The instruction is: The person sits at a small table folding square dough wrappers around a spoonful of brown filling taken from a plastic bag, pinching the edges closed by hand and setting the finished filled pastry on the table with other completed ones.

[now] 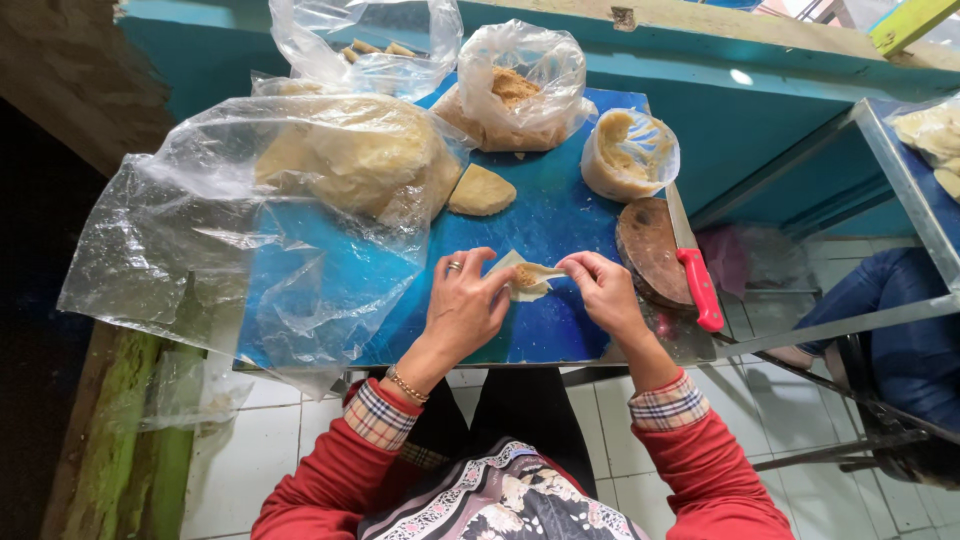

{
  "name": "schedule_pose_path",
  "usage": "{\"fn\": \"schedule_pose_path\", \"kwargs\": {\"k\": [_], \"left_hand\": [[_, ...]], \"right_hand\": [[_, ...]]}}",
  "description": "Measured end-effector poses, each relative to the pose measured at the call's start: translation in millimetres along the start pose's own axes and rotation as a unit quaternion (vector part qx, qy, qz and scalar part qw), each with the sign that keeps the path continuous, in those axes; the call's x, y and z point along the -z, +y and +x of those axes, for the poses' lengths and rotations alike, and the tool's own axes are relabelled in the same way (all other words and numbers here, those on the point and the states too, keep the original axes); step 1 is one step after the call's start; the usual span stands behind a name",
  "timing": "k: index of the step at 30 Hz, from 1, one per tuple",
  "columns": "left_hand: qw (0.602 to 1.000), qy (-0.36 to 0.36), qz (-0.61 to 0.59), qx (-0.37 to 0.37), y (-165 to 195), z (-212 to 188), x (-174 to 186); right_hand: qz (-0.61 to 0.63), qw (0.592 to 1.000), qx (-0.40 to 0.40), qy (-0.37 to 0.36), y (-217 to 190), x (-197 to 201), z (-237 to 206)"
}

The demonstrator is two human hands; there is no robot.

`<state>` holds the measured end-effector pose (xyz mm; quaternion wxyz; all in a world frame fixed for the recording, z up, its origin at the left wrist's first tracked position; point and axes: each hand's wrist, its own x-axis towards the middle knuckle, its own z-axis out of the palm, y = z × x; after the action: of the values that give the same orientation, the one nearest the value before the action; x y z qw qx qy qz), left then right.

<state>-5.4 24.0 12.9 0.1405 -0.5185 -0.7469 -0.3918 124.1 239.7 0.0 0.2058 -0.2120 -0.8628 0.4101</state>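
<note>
Head view showed both sets of fingertips pinched on a small dough wrapper (pixel 530 278) with brown filling, the left hand (pixel 463 305) and right hand (pixel 603 290) holding it just above the blue table (pixel 560 225); its edges seemed only partly folded. Beyond lay a large bagged dough mass (pixel 355 155), a bag of filling (pixel 515 90), and no finished pieces in view

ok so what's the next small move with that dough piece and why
Probably fold the thin dough piece shut over its brown filling: both the left hand and the right hand pinch its edges, the filling sits inside, and the top looks open.
</note>
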Motion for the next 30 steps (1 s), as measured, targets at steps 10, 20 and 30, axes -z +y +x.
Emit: {"fn": "schedule_pose_path", "kwargs": {"k": [10, 20, 30], "left_hand": [[0.999, -0.027, 0.027, -0.031, 3.2, 0.1, -7.6], [1.000, 0.000, -0.004, -0.028, -1.3, -6.3, -4.2], [0.998, -0.063, 0.021, 0.007, 1.4, -5.6, -3.2]], "right_hand": [[-0.080, 0.994, 0.064, 0.030, -26.2, 2.2, -1.0], [-0.023, 0.999, 0.031, 0.022, -15.9, 10.4, 5.5], [0.190, 0.979, -0.038, 0.063, -21.4, 39.4, 115.7]]}}
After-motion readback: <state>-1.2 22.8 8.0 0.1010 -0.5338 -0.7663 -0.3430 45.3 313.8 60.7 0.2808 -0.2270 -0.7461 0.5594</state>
